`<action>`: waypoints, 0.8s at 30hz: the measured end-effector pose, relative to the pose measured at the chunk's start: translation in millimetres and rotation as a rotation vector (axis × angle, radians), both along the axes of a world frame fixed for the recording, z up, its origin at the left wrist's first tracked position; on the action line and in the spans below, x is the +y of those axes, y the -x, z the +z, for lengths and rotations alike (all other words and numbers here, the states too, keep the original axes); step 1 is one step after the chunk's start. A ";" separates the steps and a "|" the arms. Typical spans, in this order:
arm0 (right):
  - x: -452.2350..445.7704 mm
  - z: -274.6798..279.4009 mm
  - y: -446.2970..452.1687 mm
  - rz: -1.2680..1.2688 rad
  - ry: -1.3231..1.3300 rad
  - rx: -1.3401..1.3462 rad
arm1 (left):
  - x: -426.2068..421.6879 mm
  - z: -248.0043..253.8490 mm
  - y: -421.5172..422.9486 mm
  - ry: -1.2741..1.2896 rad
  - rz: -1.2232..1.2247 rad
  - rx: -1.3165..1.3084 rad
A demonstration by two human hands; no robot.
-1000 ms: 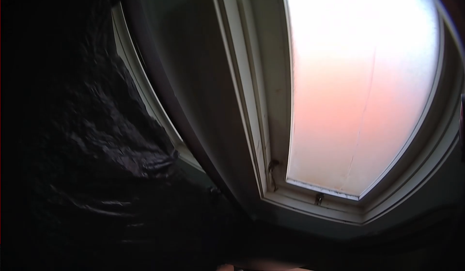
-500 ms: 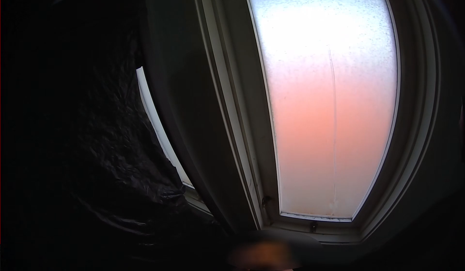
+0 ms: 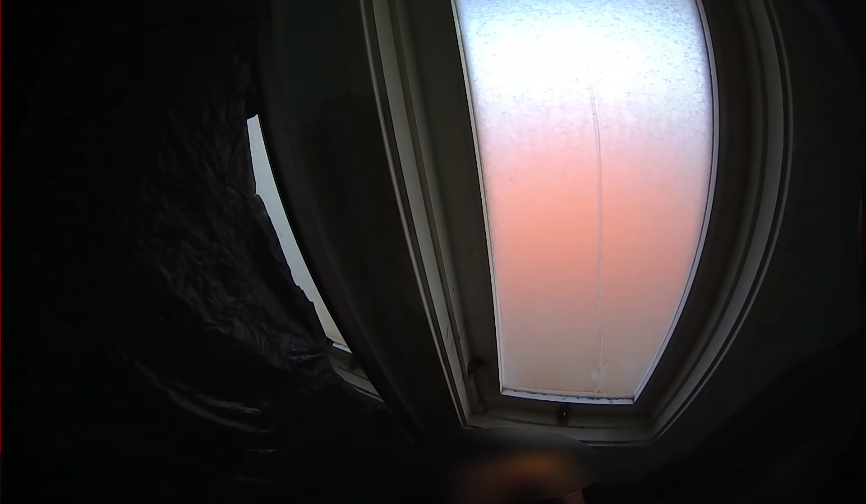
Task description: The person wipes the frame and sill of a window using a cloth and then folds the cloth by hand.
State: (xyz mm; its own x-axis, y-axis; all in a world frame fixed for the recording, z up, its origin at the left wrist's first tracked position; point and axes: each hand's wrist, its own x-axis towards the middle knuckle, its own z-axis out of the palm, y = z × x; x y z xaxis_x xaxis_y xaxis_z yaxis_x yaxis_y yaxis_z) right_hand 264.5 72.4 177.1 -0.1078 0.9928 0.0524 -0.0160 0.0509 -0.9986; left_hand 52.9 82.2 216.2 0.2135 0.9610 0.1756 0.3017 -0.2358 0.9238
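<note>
Neither my left hand nor my right hand can be made out in this dark view. A tall frosted window pane (image 3: 586, 233) glows white at the top and pinkish orange lower down. A thin vertical line (image 3: 598, 197) runs down its middle. Around the pane is a dark window frame (image 3: 456, 306). On the left, a crinkled black plastic sheet (image 3: 216, 279) hangs over most of a second window, leaving a narrow bright strip (image 3: 284, 224) of it showing.
A dark upright (image 3: 334, 188) stands between the two windows. At the bottom edge is a blurred orange patch (image 3: 523, 477) that I cannot identify. A small dark fitting (image 3: 565, 412) sits on the lower frame. Deep shadow hides the far left and lower right.
The windows and black sheet have shifted slightly left and up in the view. The blurred orange patch has moved a little to the right.
</note>
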 end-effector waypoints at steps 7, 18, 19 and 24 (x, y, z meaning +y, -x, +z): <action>-13.0 75.4 10.5 -0.148 -0.232 -0.078 | 2.4 8.3 9.9 0.288 -0.058 -0.444; -25.0 65.4 41.2 0.204 -0.073 -0.025 | -7.6 67.8 15.7 0.208 -0.545 -0.277; -26.7 61.5 43.3 0.275 -0.058 -0.002 | -7.9 72.1 23.1 0.236 -0.493 -0.307; -27.9 91.9 49.4 0.570 0.222 0.021 | 15.5 29.7 53.7 0.156 -0.418 -0.403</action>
State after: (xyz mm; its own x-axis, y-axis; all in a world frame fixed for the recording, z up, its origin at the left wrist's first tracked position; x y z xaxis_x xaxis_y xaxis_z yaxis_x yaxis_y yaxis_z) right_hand 215.1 44.5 269.0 -0.6268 0.7663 -0.1410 0.0006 -0.1805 -0.9836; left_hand -0.8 97.7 245.9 0.5251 0.8306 0.1851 -0.1686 -0.1117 0.9793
